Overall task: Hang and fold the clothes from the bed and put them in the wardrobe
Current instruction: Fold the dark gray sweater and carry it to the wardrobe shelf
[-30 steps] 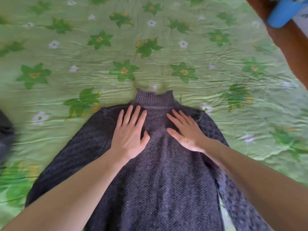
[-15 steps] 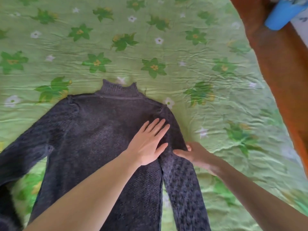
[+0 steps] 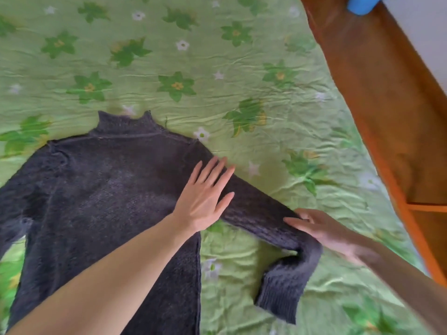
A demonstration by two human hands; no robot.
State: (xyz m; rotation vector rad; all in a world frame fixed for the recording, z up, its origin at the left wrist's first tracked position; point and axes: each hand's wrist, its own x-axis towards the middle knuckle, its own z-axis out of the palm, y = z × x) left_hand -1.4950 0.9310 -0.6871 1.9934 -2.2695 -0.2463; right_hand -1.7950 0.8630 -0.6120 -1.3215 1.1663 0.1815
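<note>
A dark grey knitted turtleneck sweater [image 3: 104, 189] lies flat on the bed, collar pointing away from me. Its right sleeve [image 3: 263, 218] stretches out to the right and bends back at the elbow, with the cuff near the bed's front. My left hand [image 3: 205, 197] presses flat with straight fingers on the sweater's right shoulder, where the sleeve begins. My right hand [image 3: 321, 228] pinches the sleeve at its bend, thumb on top of the knit. The left sleeve runs off the frame's left edge.
The bed is covered by a green sheet with leaf and flower print [image 3: 217, 68]. A brown wooden bed frame [image 3: 387, 105] runs along the right side. A blue object [image 3: 360, 4] sits at the top right corner.
My right hand has drawn the sleeve outward to the right, away from the body. My left hand slid right onto the shoulder. The view shifted left to right.
</note>
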